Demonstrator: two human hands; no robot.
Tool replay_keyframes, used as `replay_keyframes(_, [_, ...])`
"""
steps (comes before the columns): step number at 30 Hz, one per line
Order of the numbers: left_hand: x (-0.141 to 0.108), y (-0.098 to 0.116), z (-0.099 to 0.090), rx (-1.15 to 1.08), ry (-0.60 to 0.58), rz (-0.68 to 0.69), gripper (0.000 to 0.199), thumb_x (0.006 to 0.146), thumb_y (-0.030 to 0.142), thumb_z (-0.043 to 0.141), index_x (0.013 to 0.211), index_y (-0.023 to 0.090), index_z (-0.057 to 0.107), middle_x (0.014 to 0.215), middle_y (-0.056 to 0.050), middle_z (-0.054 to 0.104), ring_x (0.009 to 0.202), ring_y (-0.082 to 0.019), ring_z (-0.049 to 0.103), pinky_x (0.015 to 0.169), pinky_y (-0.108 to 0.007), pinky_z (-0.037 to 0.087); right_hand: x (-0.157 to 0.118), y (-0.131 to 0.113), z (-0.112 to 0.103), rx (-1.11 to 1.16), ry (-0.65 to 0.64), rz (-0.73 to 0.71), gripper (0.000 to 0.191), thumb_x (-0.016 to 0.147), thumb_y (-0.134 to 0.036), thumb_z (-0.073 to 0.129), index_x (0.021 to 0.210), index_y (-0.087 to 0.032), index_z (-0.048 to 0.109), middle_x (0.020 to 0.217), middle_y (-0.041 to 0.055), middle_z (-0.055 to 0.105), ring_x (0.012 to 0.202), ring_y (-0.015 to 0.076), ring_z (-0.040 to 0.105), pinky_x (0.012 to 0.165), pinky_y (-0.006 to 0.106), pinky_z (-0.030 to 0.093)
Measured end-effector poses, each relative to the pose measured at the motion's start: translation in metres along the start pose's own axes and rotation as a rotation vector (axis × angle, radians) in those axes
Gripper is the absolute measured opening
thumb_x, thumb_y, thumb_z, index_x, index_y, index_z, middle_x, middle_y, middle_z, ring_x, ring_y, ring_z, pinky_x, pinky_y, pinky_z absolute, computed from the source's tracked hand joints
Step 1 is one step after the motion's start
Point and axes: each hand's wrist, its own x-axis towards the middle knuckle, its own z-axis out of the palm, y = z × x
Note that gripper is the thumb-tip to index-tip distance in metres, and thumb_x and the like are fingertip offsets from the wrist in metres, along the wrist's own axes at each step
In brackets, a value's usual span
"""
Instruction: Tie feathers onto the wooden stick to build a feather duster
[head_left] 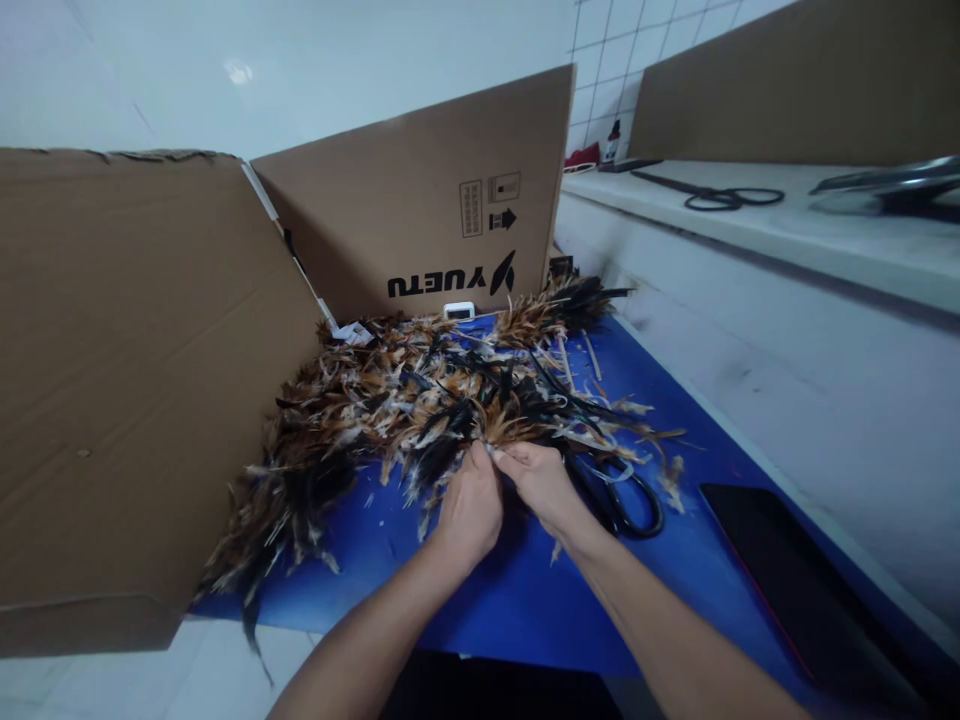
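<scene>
Feather bunch (499, 422): brown and black spray at the near edge of the pile, in front of the hands, fanned toward the far side with its base at the fingertips.
Weight and texture: judged by look, very light; soft, pliable plumes on thin, springier quills, apt to slip, bend or fray under a hard squeeze.
Best hold: probably the gathered quill ends on the near side, in a light but close pinch, plumes left uncrushed.
Left hand (472, 505): fingers drawn narrow, pinching the base of the bunch; exact contact partly hidden.
Right hand (547, 482): fingers narrow, meeting the left at the same base; whether they grip quills or a binding, cannot tell.
Feather pile (360, 400): loose heap across the middle and left of the blue table (525, 620), likely to tangle or scatter.
Black-handled scissors (637, 533): just right of the right hand, partly covered by strands.
Dark flat device (795, 580): near right, lying flat, apart from the feathers.
Cardboard panels (135, 350): upright on the left and far sides, bordering the pile.
</scene>
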Motion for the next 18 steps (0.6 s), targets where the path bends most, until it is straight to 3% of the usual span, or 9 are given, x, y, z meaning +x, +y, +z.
replay_keyframes(5, [-0.004,-0.003,-0.008,-0.345,0.079,0.033,0.036,0.090,0.026,0.025,0.118,0.014,0.045,0.097,-0.011,0.062,0.084,-0.019,0.059,0.077,-0.032,0.045,-0.001,-0.004,0.001,0.120,-0.019,0.025,0.026,0.066,-0.038,0.064,0.058,-0.014,0.059,0.056,0.0017,0.059,0.054,0.0119,0.049,0.052,0.024,0.038])
replay_keyframes(9, [-0.002,-0.009,-0.007,-0.711,0.000,-0.110,0.041,0.090,0.038,0.023,0.107,0.019,0.055,0.074,-0.004,0.061,0.054,-0.012,0.056,0.051,-0.024,0.046,-0.003,-0.005,0.002,0.165,-0.031,0.059,0.027,0.064,-0.039,0.066,0.059,-0.013,0.060,0.055,0.0017,0.060,0.047,0.0097,0.047,0.046,0.022,0.035])
replay_keyframes(12, [0.002,-0.014,-0.002,-0.944,-0.033,-0.174,0.038,0.087,0.042,0.031,0.100,0.018,0.058,0.070,-0.002,0.058,0.050,-0.010,0.053,0.042,-0.021,0.043,-0.003,-0.004,0.002,0.175,-0.053,0.077,0.029,0.064,-0.041,0.067,0.058,-0.013,0.059,0.048,0.0001,0.057,0.040,0.0082,0.042,0.042,0.022,0.032])
replay_keyframes(18, [0.007,-0.021,0.000,-1.009,-0.054,-0.209,0.034,0.085,0.042,0.040,0.085,0.015,0.061,0.054,0.003,0.047,0.043,-0.007,0.041,0.039,-0.018,0.033,0.000,0.000,0.003,0.122,-0.092,0.047,0.026,0.072,-0.035,0.060,0.056,-0.015,0.058,0.051,0.0024,0.061,0.050,0.0143,0.055,0.053,0.026,0.042])
